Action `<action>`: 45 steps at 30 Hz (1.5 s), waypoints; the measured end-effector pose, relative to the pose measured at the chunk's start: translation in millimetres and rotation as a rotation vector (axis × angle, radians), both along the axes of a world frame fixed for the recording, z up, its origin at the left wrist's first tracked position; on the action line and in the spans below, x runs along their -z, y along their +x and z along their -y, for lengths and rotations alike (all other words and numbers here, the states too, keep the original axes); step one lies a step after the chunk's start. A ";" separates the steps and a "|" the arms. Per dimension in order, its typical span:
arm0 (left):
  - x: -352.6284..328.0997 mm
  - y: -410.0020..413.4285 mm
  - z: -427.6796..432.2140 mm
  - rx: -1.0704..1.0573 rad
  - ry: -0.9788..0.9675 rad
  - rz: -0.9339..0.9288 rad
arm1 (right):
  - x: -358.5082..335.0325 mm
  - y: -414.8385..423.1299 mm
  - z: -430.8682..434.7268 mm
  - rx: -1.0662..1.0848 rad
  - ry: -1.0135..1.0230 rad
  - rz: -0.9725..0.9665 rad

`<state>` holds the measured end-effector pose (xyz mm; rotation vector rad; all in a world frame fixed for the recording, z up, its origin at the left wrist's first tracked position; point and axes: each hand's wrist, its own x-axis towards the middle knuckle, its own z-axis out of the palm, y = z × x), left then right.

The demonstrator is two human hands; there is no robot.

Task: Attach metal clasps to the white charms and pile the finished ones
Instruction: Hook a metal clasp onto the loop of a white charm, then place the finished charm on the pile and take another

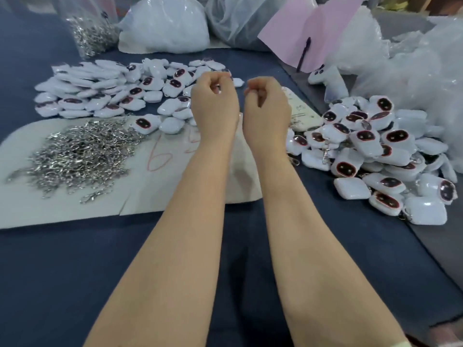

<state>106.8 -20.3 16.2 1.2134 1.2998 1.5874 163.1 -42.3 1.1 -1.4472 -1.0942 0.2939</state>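
Two bare forearms reached forward side by side above the dark blue cloth-covered table point(75, 271). The left hand point(215, 101) and the right hand point(266, 106) were raised close together, backs to the camera and fingers curled inward. The knuckles hid the fingertips, so it could not be told whether either hand pinched anything. Loose white rounded charms with dark faces point(100, 96) lay spread beyond and to the left of the hands. A heap of silver metal clasps point(75, 156) sat on a pale sheet point(175, 196) at near left. At right stood the pile of finished charms point(375, 159), most of their clasps buried and hard to make out.
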 end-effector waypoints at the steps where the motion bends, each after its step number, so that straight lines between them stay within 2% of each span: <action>1: 1.2 -17.4 -3.5 -0.061 -0.018 0.022 | 4.8 -14.4 -5.1 -0.061 -0.047 0.033; 6: 15.7 -87.4 -11.9 -0.241 -0.119 0.092 | 32.6 -77.8 -29.0 -0.357 -0.290 0.286; 9: 24.5 -109.1 -12.4 -0.272 -0.163 0.133 | 48.7 -97.8 -37.7 -0.335 -0.430 0.612; 10: 26.5 -112.1 -11.5 -0.263 -0.175 0.147 | 51.8 -99.8 -38.7 -0.296 -0.444 0.657; 17: 35.9 -109.0 -5.9 -0.175 -0.243 0.176 | 54.1 -99.0 -37.8 -0.144 -0.444 0.661; 21: 42.6 -107.8 -5.1 -0.169 -0.226 0.119 | 51.6 -97.0 -36.9 -0.111 -0.419 0.694; 22: 43.3 -107.9 -5.5 -0.166 -0.218 0.103 | 50.7 -95.9 -35.0 -0.124 -0.401 0.666; 24: 43.6 -109.4 -7.8 -0.152 -0.206 0.068 | 47.3 -92.6 -29.4 -0.167 -0.322 0.476; 27: 44.5 -112.2 -9.4 -0.114 -0.204 0.014 | 38.3 -85.1 -27.0 -0.188 -0.238 0.012; 30: 42.4 -109.8 -5.1 0.029 -0.249 -0.060 | 32.0 -82.3 -27.3 -0.297 -0.200 -0.514; 31: 41.2 -107.6 -3.2 0.075 -0.256 -0.091 | 31.5 -83.0 -27.0 -0.336 -0.196 -0.599; 33: 38.3 -106.1 -0.8 0.082 -0.214 -0.112 | 31.7 -87.2 -25.8 -0.390 -0.217 -0.623; 35: 33.9 -107.7 -0.3 0.012 -0.139 -0.049 | 33.5 -90.1 -25.5 -0.411 -0.238 -0.492; 38: 23.5 -117.8 -1.0 -0.186 -0.057 0.092 | 35.8 -94.1 -22.0 -0.382 -0.245 0.076; 42: 10.0 -135.3 -5.7 -0.296 0.058 0.471 | 43.1 -116.3 -14.1 -0.672 -0.325 0.702; 43: 8.8 -137.4 -6.9 -0.303 0.065 0.509 | 45.2 -121.7 -12.4 -0.677 -0.347 0.814; 45: 9.4 -137.3 -7.2 -0.300 0.066 0.535 | 46.7 -125.9 -10.0 -0.608 -0.314 0.860</action>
